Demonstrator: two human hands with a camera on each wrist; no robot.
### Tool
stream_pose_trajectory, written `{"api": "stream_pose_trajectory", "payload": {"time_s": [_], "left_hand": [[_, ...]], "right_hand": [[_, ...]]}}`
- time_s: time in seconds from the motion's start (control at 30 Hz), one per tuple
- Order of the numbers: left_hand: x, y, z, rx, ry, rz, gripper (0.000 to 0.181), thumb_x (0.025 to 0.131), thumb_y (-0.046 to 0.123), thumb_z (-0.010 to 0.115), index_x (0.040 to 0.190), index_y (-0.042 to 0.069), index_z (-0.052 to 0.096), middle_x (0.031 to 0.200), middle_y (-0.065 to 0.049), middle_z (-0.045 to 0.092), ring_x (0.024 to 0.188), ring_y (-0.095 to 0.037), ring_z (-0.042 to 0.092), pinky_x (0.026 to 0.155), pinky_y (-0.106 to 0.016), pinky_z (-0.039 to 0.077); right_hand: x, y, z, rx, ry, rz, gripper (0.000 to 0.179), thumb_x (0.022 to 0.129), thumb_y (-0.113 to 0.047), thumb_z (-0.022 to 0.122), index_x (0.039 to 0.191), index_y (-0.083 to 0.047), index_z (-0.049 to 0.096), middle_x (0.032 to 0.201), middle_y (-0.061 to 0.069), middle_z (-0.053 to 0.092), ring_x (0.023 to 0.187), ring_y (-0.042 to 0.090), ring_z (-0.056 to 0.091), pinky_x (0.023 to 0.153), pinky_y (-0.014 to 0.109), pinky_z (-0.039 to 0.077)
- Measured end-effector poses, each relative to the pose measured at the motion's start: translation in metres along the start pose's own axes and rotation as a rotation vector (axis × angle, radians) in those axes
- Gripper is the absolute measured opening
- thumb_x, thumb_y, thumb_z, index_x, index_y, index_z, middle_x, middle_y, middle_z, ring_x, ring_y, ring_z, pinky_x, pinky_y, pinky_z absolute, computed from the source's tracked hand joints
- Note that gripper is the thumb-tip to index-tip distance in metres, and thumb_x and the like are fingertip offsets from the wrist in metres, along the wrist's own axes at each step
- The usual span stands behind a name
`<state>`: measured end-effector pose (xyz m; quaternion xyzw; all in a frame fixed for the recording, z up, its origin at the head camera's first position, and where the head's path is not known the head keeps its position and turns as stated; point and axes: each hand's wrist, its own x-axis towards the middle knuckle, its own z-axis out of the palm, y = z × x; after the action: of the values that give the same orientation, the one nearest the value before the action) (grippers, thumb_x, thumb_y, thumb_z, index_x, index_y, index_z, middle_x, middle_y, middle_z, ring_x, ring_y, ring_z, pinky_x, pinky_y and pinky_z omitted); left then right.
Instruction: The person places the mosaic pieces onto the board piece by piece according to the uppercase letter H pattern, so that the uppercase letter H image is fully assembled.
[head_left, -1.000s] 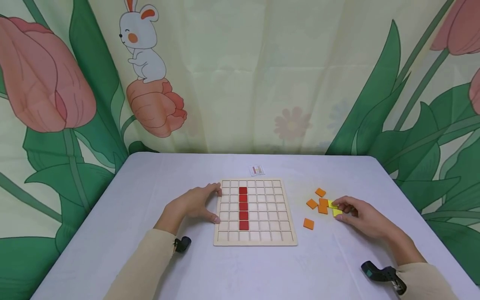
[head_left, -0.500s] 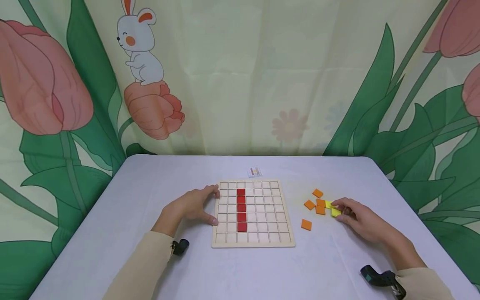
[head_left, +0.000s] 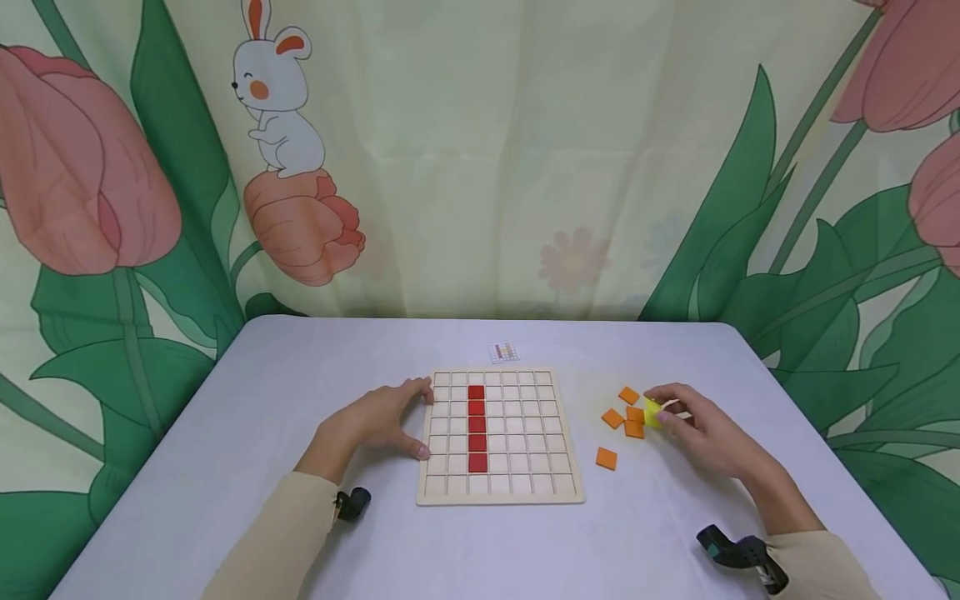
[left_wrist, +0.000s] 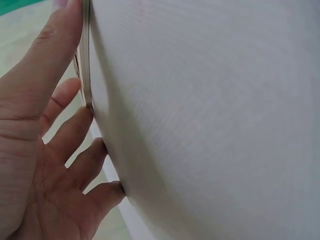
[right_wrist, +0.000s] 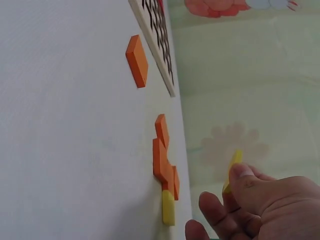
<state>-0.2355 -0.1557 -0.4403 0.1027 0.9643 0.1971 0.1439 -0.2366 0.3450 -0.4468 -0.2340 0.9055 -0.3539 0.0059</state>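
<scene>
My right hand [head_left: 708, 433] pinches a yellow square tile [right_wrist: 236, 159] between thumb and fingers, raised off the table. Below it a second yellow tile [right_wrist: 168, 207] lies against the cluster of orange tiles [head_left: 634, 428]. A wooden grid board [head_left: 528, 490] lies flat in the middle, with a column of several red tiles [head_left: 477, 423] in its squares. At the board's left edge rests my left hand [head_left: 367, 423], thumb and fingers spread. The left wrist view shows its fingertips at the board's side and on the white cloth.
A small printed card [head_left: 503, 352] with a coloured grid lies just behind the board. One orange tile [head_left: 606, 458] sits apart, near the board's right side. White cloth covers the table [head_left: 360, 342], and a patterned curtain [head_left: 465, 208] hangs behind it.
My right hand has picked a yellow tile up from beside the orange ones and raised it slightly. The left hand stays at the board's edge. The head view has tilted up slightly.
</scene>
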Motion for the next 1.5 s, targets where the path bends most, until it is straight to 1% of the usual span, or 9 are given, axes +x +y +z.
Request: {"api": "stream_pose_trajectory", "payload": {"time_s": [0.2, 0.3, 0.47, 0.6, 0.7, 0.83, 1.07, 1.27, 1.5], "left_hand": [[-0.002, -0.002, 0.000, -0.009, 0.007, 0.010, 0.084, 0.061, 0.050, 0.098, 0.129, 0.032, 0.053, 0.154, -0.003, 0.049, 0.129, -0.025, 0.053, 0.111, -0.051, 0.044], [-0.001, -0.002, 0.000, -0.008, 0.010, 0.011, 0.082, 0.061, 0.050, 0.098, 0.128, 0.033, 0.053, 0.154, -0.002, 0.049, 0.129, -0.024, 0.053, 0.111, -0.050, 0.043], [-0.002, 0.000, -0.002, -0.004, 0.004, 0.005, 0.082, 0.061, 0.050, 0.097, 0.128, 0.032, 0.053, 0.155, -0.003, 0.049, 0.130, -0.026, 0.053, 0.112, -0.052, 0.043], [-0.004, -0.002, -0.003, 0.003, 0.003, -0.002, 0.081, 0.062, 0.049, 0.098, 0.127, 0.032, 0.053, 0.155, -0.003, 0.049, 0.128, -0.026, 0.054, 0.110, -0.051, 0.044], [-0.004, -0.003, -0.002, 0.004, 0.005, -0.007, 0.080, 0.062, 0.049, 0.098, 0.127, 0.033, 0.053, 0.157, -0.002, 0.047, 0.129, -0.025, 0.053, 0.110, -0.051, 0.044], [-0.003, -0.003, -0.002, 0.003, 0.007, -0.013, 0.080, 0.062, 0.049, 0.097, 0.126, 0.034, 0.052, 0.157, -0.002, 0.046, 0.131, -0.025, 0.052, 0.111, -0.050, 0.043], [0.000, -0.001, -0.001, 0.004, -0.001, -0.023, 0.083, 0.060, 0.050, 0.098, 0.129, 0.034, 0.053, 0.158, -0.002, 0.047, 0.136, -0.025, 0.049, 0.113, -0.051, 0.042], [-0.001, -0.001, 0.001, -0.013, -0.004, -0.018, 0.083, 0.062, 0.049, 0.098, 0.129, 0.034, 0.053, 0.157, -0.002, 0.047, 0.135, -0.025, 0.050, 0.113, -0.050, 0.042], [-0.002, 0.000, 0.000, -0.004, -0.004, -0.009, 0.082, 0.062, 0.050, 0.097, 0.129, 0.034, 0.052, 0.156, -0.003, 0.048, 0.131, -0.024, 0.052, 0.111, -0.050, 0.044]], "right_hand": [[0.016, -0.012, 0.010, 0.021, -0.003, 0.008, 0.033, 0.105, -0.014, 0.059, 0.136, -0.005, 0.055, 0.128, 0.012, 0.063, 0.109, 0.029, 0.061, 0.082, 0.023, 0.056], [0.023, -0.016, 0.014, 0.047, -0.011, 0.002, 0.032, 0.105, -0.012, 0.060, 0.136, -0.004, 0.056, 0.126, 0.012, 0.063, 0.108, 0.031, 0.062, 0.081, 0.024, 0.056], [0.033, -0.022, 0.021, 0.081, -0.037, -0.014, 0.032, 0.104, -0.011, 0.060, 0.135, -0.004, 0.056, 0.130, 0.012, 0.060, 0.106, 0.031, 0.064, 0.083, 0.024, 0.056], [0.041, -0.030, 0.025, 0.096, -0.051, -0.033, 0.031, 0.105, -0.012, 0.060, 0.135, -0.005, 0.057, 0.131, 0.012, 0.060, 0.108, 0.029, 0.060, 0.082, 0.025, 0.056], [0.047, -0.036, 0.027, 0.104, -0.049, -0.039, 0.031, 0.104, -0.012, 0.061, 0.135, -0.006, 0.057, 0.130, 0.011, 0.060, 0.110, 0.029, 0.057, 0.080, 0.026, 0.056], [0.054, -0.041, 0.030, 0.116, -0.052, -0.044, 0.031, 0.104, -0.012, 0.061, 0.134, -0.006, 0.057, 0.131, 0.009, 0.060, 0.111, 0.029, 0.057, 0.082, 0.026, 0.056], [0.062, -0.048, 0.040, 0.154, -0.054, -0.092, 0.030, 0.103, -0.011, 0.063, 0.132, -0.007, 0.060, 0.131, 0.009, 0.062, 0.112, 0.028, 0.059, 0.085, 0.030, 0.055], [0.070, -0.055, 0.052, 0.207, -0.095, -0.085, 0.029, 0.102, -0.008, 0.064, 0.131, -0.008, 0.060, 0.132, 0.009, 0.060, 0.114, 0.029, 0.057, 0.082, 0.030, 0.057], [0.081, -0.063, 0.067, 0.208, -0.116, -0.121, 0.028, 0.102, -0.009, 0.064, 0.129, -0.009, 0.063, 0.131, 0.007, 0.061, 0.111, 0.026, 0.058, 0.090, 0.030, 0.053]]}}
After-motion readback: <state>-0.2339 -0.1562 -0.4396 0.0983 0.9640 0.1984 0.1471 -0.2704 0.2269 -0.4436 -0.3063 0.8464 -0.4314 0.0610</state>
